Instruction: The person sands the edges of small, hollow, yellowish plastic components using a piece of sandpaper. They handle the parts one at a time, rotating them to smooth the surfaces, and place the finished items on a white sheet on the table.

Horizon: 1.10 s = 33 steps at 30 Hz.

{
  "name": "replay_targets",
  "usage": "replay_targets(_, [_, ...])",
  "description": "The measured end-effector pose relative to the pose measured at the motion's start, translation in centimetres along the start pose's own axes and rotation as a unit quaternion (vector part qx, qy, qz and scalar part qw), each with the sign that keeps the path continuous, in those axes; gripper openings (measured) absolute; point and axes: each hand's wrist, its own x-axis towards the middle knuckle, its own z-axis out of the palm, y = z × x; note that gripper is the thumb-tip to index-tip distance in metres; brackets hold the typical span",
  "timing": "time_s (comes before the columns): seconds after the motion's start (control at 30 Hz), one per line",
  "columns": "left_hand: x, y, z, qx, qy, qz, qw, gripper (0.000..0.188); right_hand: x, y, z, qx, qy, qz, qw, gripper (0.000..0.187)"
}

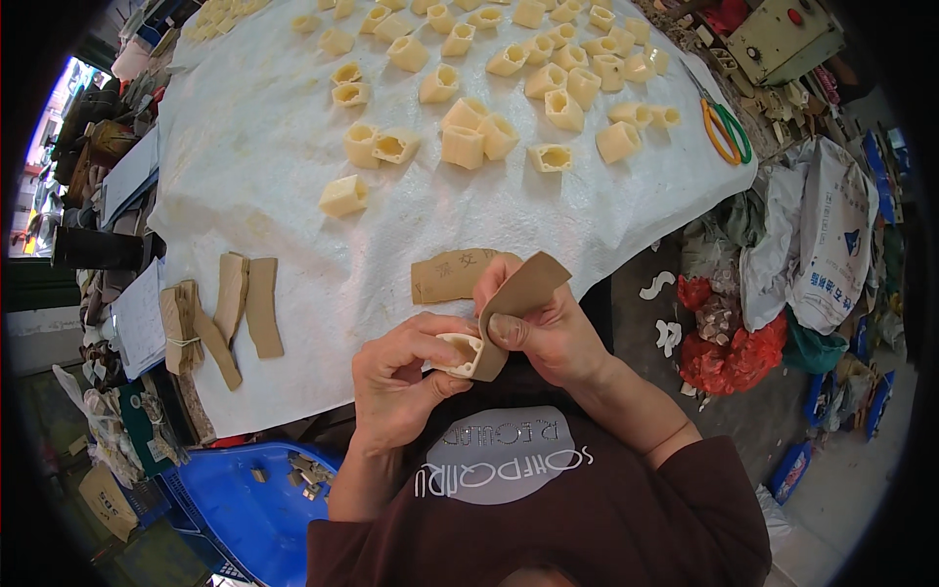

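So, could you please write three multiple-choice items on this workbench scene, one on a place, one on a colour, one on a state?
1. Where do the scissors lie?
A. on the table's far right edge
B. in the blue crate
C. in the left hand

2. What colour are the hollow blocks on the white cloth?
A. red
B. pale yellow
C. black

3. How is the sandpaper sheet held?
A. flat on the cloth
B. rolled up
C. folded against a block by the right hand

Key: A, handles beside the cloth; B, all cream-yellow; C, fingers press it there while the left hand grips the block.

The left hand (396,377) grips a cream hollow block (458,354) while the right hand (548,328) presses brown sandpaper (518,298) against it.
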Motion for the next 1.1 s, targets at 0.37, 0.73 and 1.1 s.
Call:
replay_targets(0.37, [0.8, 0.6, 1.4, 0.18, 0.03, 0.042, 0.982, 0.028, 0.1, -0.3, -0.4, -0.054, -0.062, -0.028, 0.996, 0.021])
replay_targets(0.73, [0.8, 0.2, 0.4, 0.159, 0.026, 0.112, 0.981, 0.027, 0.2, -1.1, -0.2, -0.125, -0.03, -0.042, 0.991, 0.015])
replay_targets(1.1, [1.7, -0.3, 3.9, 0.087, 0.188, 0.141, 0.968, 0.06, 1.2, -0.1, 1.4, -0.114, 0.037, -0.247, 0.962, 0.011])
